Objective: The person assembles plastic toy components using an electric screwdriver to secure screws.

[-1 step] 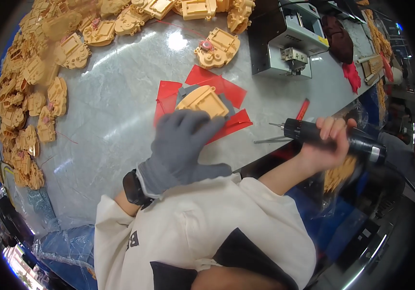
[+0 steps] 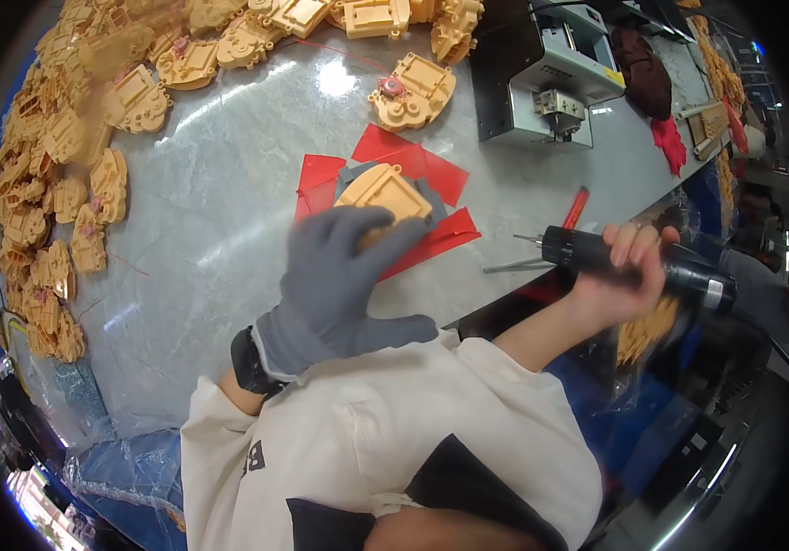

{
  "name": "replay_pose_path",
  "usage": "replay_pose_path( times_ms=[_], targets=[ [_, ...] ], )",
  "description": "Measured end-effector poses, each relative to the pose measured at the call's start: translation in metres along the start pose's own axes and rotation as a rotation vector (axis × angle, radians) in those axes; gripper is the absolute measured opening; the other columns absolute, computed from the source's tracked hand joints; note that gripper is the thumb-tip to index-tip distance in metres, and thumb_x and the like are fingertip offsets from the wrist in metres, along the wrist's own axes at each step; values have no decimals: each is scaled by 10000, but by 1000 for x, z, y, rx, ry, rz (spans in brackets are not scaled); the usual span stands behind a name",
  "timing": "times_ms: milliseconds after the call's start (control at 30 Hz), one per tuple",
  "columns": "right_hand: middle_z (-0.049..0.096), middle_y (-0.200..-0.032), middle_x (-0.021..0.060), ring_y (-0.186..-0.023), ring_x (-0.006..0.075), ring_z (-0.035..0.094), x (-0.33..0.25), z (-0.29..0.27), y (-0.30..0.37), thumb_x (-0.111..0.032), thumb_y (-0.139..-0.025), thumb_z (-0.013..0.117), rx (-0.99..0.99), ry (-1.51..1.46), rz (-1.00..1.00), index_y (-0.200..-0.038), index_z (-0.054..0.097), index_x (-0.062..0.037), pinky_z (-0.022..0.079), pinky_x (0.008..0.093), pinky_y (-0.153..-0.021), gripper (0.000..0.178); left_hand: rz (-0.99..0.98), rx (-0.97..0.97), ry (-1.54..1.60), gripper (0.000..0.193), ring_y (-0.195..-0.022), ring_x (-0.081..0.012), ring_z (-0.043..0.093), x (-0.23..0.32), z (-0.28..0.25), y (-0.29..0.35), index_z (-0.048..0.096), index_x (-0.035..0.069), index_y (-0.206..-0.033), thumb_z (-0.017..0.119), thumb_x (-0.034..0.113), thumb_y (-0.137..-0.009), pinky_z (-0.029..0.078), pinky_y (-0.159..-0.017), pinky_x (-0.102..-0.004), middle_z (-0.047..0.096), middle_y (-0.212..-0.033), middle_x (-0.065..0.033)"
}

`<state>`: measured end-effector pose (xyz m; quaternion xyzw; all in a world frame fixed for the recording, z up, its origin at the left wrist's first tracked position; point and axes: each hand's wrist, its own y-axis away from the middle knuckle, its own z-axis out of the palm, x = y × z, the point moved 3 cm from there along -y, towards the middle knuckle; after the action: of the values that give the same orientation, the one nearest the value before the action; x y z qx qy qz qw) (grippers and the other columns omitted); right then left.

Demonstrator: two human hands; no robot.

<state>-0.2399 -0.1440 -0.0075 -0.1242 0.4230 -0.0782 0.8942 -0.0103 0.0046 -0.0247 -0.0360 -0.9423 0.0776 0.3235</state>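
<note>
My left hand, in a grey glove, lies over the near edge of a yellow plastic housing. Its fingers are spread and the thumb points right; whether the fingertips press on the part I cannot tell. The housing rests on a grey pad with red pieces around it on the table. Bare and closed, my right hand grips a black electric screwdriver, whose bit points left, apart from the housing.
Yellow housings are heaped at the left and far side; a single housing lies beyond the pad. A grey and black machine stands at the far right. Tweezers and a red-handled tool lie near the screwdriver tip.
My left hand has shifted very slightly left and toward me. My right hand and the screwdriver stay almost still.
</note>
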Motion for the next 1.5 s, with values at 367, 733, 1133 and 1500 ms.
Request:
replay_pose_path(
  times_ms=[367,733,1133,1500],
  targets=[
    [413,-637,17,-514,135,412,4,3,1,-68,-743,516,-11,37,0,-1092,450,-54,350,303,-592,356,-181,107,-310,841,-1144,-352,406,-12,1,-10,460,101,-1259,755,470,-563,266,-1002,-502,423,-1239,-190],
    [410,-630,10,-506,132,409,5,1,5,-67,-748,515,4,59,19,-1083,450,-69,344,303,-588,341,13,-5,-115,586,-1127,-316,436,-36,19,-10,506,146,-1171,718,243,-632,371,-953,-423,434,-1261,-109],
    [415,-617,20,-500,139,409,14,10,0,-79,-747,503,-56,82,32,-1105,449,-55,364,323,-592,363,184,-148,-4,607,-1265,-394,323,-54,19,-25,514,166,-1199,716,283,-639,139,-1069,-553,376,-1373,-148],
    [522,-594,79,-451,156,501,12,61,-91,94,-690,561,-217,247,-336,-950,487,30,448,289,-532,278,-4,45,-224,670,-1195,-338,431,-17,19,-41,469,24,-1224,651,462,-751,163,-1063,-536,439,-1307,-180]
  ],
)
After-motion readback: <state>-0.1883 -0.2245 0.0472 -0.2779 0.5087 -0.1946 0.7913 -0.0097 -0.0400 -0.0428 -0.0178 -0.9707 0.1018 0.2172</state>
